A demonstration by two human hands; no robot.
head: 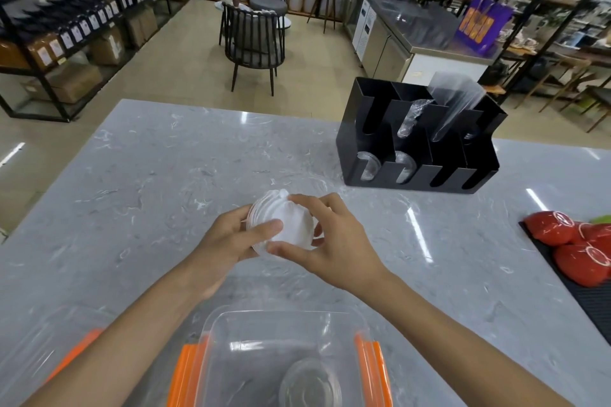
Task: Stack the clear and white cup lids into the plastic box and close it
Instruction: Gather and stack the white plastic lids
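The plastic box is cut off by the bottom edge, so its near wall and the near ends of its orange latches are out of view. The clear lid inside it is also cropped there. At lower left the box's cover is partly hidden under the left forearm. The left hand and right hand cover much of the stack of lids, so their number cannot be told. The red items run off the right edge. The shelf labels are too blurred to read.
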